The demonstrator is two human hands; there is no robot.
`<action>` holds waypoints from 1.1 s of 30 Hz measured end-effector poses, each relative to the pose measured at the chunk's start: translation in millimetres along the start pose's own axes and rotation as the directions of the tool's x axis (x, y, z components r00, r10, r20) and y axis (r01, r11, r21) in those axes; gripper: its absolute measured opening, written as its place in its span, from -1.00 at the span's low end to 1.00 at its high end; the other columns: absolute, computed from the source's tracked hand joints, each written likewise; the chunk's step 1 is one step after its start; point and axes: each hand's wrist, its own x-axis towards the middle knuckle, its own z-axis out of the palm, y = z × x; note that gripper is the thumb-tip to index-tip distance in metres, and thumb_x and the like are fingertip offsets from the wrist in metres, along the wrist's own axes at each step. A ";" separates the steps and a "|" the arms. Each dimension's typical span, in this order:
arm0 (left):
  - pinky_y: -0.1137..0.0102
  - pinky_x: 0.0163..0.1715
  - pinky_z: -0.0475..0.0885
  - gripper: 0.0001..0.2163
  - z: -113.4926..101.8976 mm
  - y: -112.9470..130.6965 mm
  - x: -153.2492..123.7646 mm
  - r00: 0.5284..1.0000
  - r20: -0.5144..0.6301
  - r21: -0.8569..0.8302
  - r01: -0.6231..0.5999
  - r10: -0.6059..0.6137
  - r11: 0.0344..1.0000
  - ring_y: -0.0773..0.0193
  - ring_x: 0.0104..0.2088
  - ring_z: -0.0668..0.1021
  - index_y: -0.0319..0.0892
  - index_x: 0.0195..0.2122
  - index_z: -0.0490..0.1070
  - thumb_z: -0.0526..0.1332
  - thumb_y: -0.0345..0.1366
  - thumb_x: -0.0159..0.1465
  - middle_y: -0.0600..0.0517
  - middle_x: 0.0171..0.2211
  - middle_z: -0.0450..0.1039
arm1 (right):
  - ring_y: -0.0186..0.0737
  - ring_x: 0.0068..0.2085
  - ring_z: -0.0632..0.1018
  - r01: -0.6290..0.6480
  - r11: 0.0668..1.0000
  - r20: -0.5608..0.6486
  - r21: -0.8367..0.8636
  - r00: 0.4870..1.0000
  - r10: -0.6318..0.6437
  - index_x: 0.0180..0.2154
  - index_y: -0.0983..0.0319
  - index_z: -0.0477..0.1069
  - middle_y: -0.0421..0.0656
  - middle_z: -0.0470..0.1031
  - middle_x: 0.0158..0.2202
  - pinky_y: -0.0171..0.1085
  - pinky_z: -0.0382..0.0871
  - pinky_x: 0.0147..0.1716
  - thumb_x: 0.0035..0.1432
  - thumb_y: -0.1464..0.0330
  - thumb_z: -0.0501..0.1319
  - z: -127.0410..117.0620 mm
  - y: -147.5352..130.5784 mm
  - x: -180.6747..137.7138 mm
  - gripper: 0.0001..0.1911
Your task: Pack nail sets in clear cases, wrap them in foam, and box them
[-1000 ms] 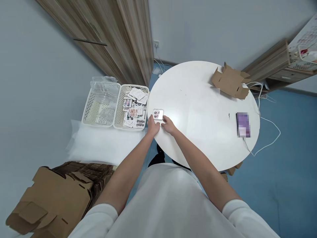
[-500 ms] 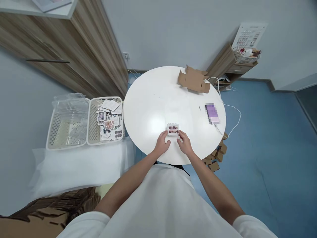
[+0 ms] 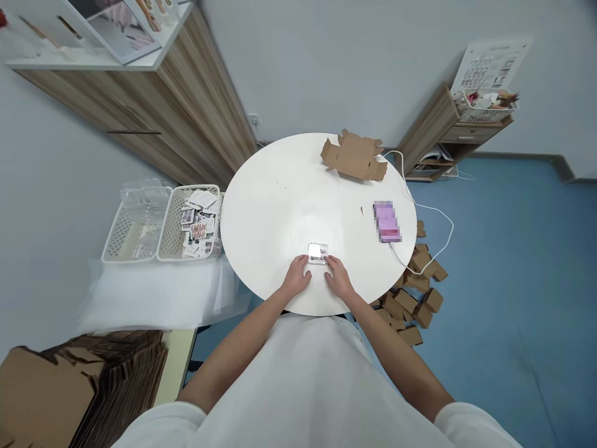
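Note:
A small clear plastic case (image 3: 318, 253) lies near the front of the white oval table (image 3: 261, 205). Glare covers much of its top, and the rows of small coloured pieces inside, which look like press-on nails, show only in part. My left hand (image 3: 296, 277) grips the left edge with its fingertips, thumb held apart below. At the opposite edge, the fingertips of my right hand (image 3: 339, 279) press on the case, with that thumb also apart. The case sits between both hands.
A flattened cardboard box (image 3: 355, 157) lies at the table's back; a purple, pixelated device (image 3: 387, 221) with a white cable is on the right. Left stand a basket of cards (image 3: 171, 239) and a basket of clear plastic (image 3: 114, 239). Small brown boxes (image 3: 407, 301) lie on the floor.
The camera view has shifted. Both hands stay at the sides of the case; its top now shines with glare where the coloured pieces showed clearly before.

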 end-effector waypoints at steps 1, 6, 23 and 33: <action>0.23 0.01 0.27 -0.55 -2.2 -1.5 -3.5 1.000 -0.013 0.029 -0.013 0.013 0.999 0.15 0.05 0.30 -0.22 0.07 0.15 0.05 -0.39 0.10 -0.12 0.04 0.20 | -0.12 0.05 0.30 0.029 0.999 0.013 -0.031 1.000 -0.028 0.04 0.21 0.18 -0.03 0.21 0.05 -0.08 0.24 -0.02 0.04 0.43 0.03 -1.9 1.7 -3.1 -0.54; 0.14 0.01 0.22 -0.55 -18.2 -14.2 -25.0 0.990 0.099 0.224 -0.123 0.104 0.967 0.05 0.05 0.26 -0.10 -0.02 0.25 0.21 -0.21 0.03 -0.09 0.02 0.22 | -0.02 -0.03 0.31 0.198 0.943 0.173 -0.268 0.973 -0.156 -0.12 0.16 0.32 -0.05 0.31 -0.04 -0.05 0.21 -0.10 0.01 0.33 0.17 -10.5 10.7 -16.6 -0.67; 0.23 -0.04 0.16 -0.77 -36.1 -20.6 -40.8 0.942 0.215 0.206 -0.303 0.259 0.930 0.29 -0.31 0.45 -0.12 -0.36 0.31 -0.10 -0.24 0.26 0.05 -0.39 0.42 | 0.02 0.04 0.24 0.315 0.861 0.138 -0.398 0.949 -0.283 -0.06 0.24 0.23 0.02 0.26 0.02 -0.06 0.02 -0.03 0.01 0.14 0.12 -14.6 14.2 -45.7 -0.52; 0.37 -0.41 0.36 -0.62 -36.1 -17.0 2.1 0.937 0.037 -0.412 0.332 -0.348 0.849 0.28 -0.48 0.50 -0.18 -0.30 0.28 -0.04 0.05 0.16 0.02 -0.45 0.42 | -0.26 -0.46 0.33 -0.209 0.942 0.005 -0.261 0.976 0.218 -0.58 0.20 0.15 -0.18 0.31 -0.55 -0.33 0.08 -0.55 0.17 0.21 -0.14 -17.9 2.0 -10.2 -0.64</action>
